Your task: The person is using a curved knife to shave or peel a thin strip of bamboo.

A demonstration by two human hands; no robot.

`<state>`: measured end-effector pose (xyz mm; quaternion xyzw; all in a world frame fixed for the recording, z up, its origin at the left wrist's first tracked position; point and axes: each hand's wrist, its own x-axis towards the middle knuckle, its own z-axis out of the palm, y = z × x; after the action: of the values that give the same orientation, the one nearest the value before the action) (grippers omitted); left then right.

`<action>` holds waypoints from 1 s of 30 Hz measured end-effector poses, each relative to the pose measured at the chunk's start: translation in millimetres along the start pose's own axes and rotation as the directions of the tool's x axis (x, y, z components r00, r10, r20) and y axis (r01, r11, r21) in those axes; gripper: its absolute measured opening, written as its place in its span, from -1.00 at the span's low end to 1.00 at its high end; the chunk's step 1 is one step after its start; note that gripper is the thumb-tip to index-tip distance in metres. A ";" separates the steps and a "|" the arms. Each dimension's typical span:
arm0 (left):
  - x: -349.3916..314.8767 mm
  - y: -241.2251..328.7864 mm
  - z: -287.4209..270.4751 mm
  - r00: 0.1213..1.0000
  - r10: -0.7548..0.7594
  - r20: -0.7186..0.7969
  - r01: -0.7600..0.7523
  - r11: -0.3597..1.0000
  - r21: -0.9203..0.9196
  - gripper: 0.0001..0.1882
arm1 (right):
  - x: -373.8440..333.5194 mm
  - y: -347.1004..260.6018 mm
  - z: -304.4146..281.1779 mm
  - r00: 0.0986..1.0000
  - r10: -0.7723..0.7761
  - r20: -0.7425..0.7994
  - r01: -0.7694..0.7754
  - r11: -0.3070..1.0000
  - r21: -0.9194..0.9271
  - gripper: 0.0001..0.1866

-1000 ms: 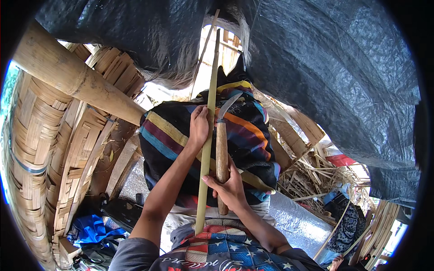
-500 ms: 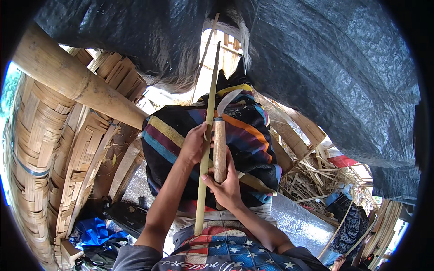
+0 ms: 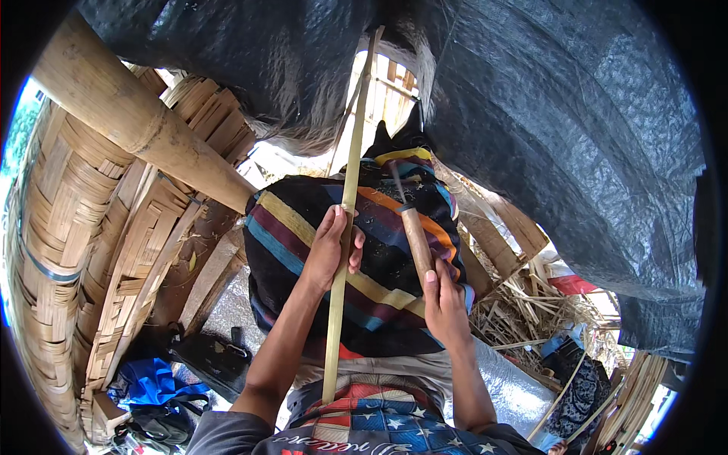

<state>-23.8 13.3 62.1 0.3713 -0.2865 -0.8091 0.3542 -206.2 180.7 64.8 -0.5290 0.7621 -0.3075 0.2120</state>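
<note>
A long pale-green bamboo strip [image 3: 337, 326] runs from my waist up past the far edge of the cloth. My left hand [image 3: 331, 246] grips it around its middle, fingers curled behind it. To the right, my right hand [image 3: 446, 303] is closed on a knife [image 3: 418, 241] by its long wooden handle. The blade, narrow and partly smeared by motion, points away from me, apart from the strip. Both hands are above a dark cloth with coloured stripes [image 3: 284, 227], spread over my lap.
A thick bamboo pole [image 3: 155, 125] slants in from the left, beside woven bamboo panels [image 3: 76, 174]. Black tarpaulin [image 3: 553, 121] hangs overhead. Shavings [image 3: 519, 322], a bundle of strips [image 3: 633, 390] and a silver mat [image 3: 519, 390] lie right; a blue bag [image 3: 155, 383] lies lower left.
My right hand has carried the knife to the right, away from the bamboo strip, and tilted it leftward. My left hand stays on the strip, its fingers now showing on the strip's right side.
</note>
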 end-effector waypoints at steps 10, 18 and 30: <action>-4.2 -16.9 -7.0 0.992 0.031 0.120 -0.035 0.999 0.026 -0.54 | 6.8 -3.2 -4.5 0.985 -0.157 0.076 0.172 0.946 -0.273 -0.49; -3.0 -17.4 -21.9 0.986 0.070 0.150 -0.076 0.997 0.034 -0.56 | 21.8 -11.0 -9.3 0.972 -0.170 0.163 0.211 0.936 -0.281 -0.50; -6.8 -17.0 -24.3 0.980 0.053 0.189 -0.025 0.989 -0.145 -0.59 | 37.5 -21.8 -30.7 0.946 -0.210 0.247 0.269 0.934 -0.235 -0.47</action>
<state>-7.2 23.8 38.9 0.2593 -0.2682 -0.8525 0.3663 -224.5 147.7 102.2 -0.6725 0.6977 -0.1665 0.1823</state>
